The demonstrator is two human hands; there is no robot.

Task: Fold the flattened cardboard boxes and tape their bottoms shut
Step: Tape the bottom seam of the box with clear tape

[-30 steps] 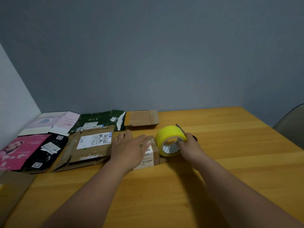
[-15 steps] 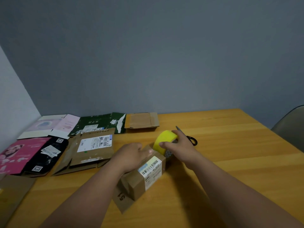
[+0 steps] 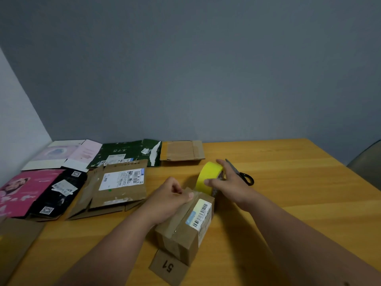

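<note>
A small folded brown cardboard box (image 3: 186, 232) with a barcode label stands on the wooden table (image 3: 288, 203), a flap marked 51 sticking out toward me. Clear tape runs along its upper face. My left hand (image 3: 168, 200) rests on the box's far end with curled fingers, the thumb pressing the tape down. Just beyond it, my right hand (image 3: 225, 185) grips the yellow tape roll (image 3: 207, 178), held at the far edge of the box. The box's underside is hidden.
Black-handled scissors (image 3: 242, 174) lie right behind my right hand. Several flattened boxes cover the table's left side: brown (image 3: 117, 188), black and pink (image 3: 37, 193), green (image 3: 127, 153), pale pink (image 3: 64, 154). An open brown box (image 3: 182, 151) sits at the back. A chair (image 3: 369, 162) stands right.
The box has been stood up and drawn nearer to me. My right hand carried the tape roll to the box's far end while my left thumb came to press the tape.
</note>
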